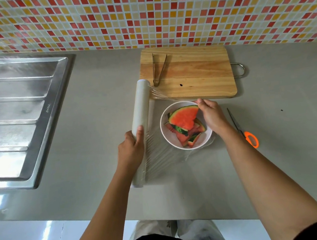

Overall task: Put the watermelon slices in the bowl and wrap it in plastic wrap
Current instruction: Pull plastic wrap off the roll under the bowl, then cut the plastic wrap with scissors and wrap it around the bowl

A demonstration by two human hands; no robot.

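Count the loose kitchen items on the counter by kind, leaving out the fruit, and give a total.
Cutting board: 1
Tongs: 1
Plastic wrap roll: 1
Bowl: 1
Scissors: 1
Total: 5

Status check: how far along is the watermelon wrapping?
Done: watermelon slices sit in the white bowl. In hand: the left hand grips the plastic wrap roll, the right hand pinches film pulled across the bowl's rim. Left: severing the film, perhaps with the scissors nearby, and tucking it under.
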